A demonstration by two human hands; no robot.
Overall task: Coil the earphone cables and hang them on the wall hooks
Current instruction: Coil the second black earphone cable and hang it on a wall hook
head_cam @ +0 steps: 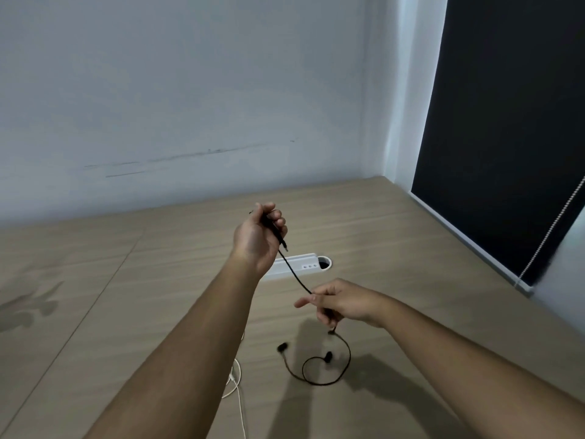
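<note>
Now your left hand (258, 237) is raised above the desk (395, 236), fist closed around the plug end of the black earphone cable (296, 277). From there the cable runs down taut to your right hand (337, 304), which pinches it between thumb and fingers. Below that hand the cable loops on the desk toward its near edge, both earbuds (282, 347) lying there. A white cable (235, 380) lies just left, partly under your left forearm.

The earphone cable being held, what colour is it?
Black, seen in the head view: earphone cable.
</note>
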